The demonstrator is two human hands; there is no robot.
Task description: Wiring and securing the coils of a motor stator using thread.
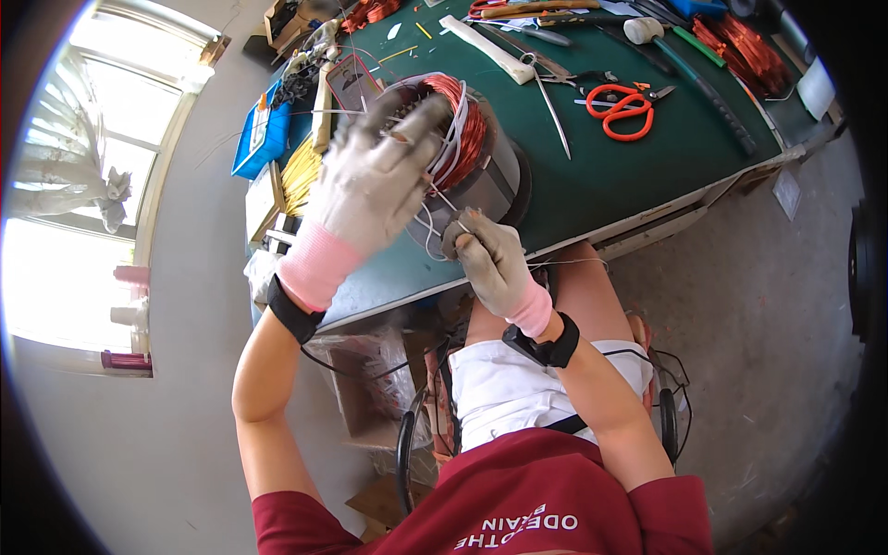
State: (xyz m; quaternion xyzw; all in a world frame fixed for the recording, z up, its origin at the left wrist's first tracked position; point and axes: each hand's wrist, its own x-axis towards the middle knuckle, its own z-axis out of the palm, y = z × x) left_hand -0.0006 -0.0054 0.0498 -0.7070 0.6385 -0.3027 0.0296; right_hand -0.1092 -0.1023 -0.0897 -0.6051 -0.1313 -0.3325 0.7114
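Observation:
A motor stator (493,190), a grey metal cylinder, stands near the table's front edge. Red-brown copper windings (474,139) fill its upper end, with white cord (450,155) looped around them. My left hand (361,185), in a grey-white glove with a pink cuff, reaches over the stator's left side, fingers stretched out and slightly blurred. It hides part of the windings. My right hand (495,264), gloved alike, is closed at the stator's near side, thumb and fingers pinching a strand of the white cord. Loose white loops hang between both hands.
Red-handled scissors (620,113), a long metal needle (552,116), a mallet (645,31) and other tools lie on the green tabletop (592,190). Copper coils (740,51) sit at the far right. A blue bin (262,137) and yellow strips (302,176) are at left.

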